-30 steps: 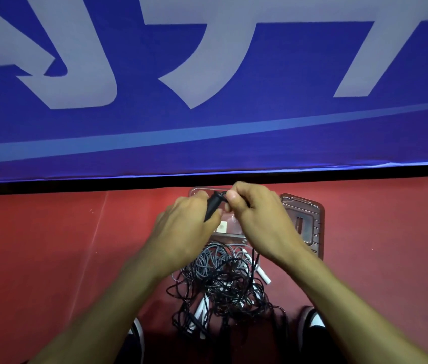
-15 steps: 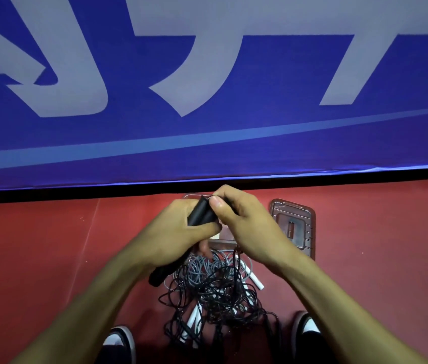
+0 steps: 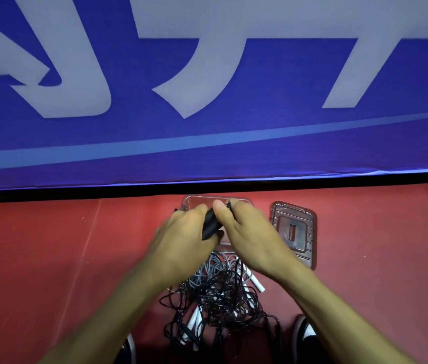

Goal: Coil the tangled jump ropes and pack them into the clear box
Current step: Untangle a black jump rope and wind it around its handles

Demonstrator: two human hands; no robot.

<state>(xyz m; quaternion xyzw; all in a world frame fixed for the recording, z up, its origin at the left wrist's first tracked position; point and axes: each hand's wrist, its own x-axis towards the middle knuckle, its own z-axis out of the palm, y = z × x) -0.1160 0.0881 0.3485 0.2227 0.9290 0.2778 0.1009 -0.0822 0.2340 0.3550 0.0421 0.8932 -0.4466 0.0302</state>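
Both hands have drawn closer together since half a second ago, and the black handle (image 3: 209, 224) now stands more upright between them, its long lower end no longer sticking out below the left hand (image 3: 181, 241). That hand's curled fingers wrap the smooth, tapered handle, while the right hand (image 3: 244, 236) pinches its top end with the thumb pressed on it. Below the wrists, the jump ropes (image 3: 215, 295) lie in a loose tangle of thin black and grey cords with slim white handles on the matte red floor (image 3: 36, 271). Just beyond the hands sits the clear box (image 3: 194, 200), a rounded rectangle of glossy plastic, mostly hidden. Beside it on the right lies its ridged clear lid (image 3: 294, 232). A blue banner (image 3: 207, 143) with pale lettering hangs behind.
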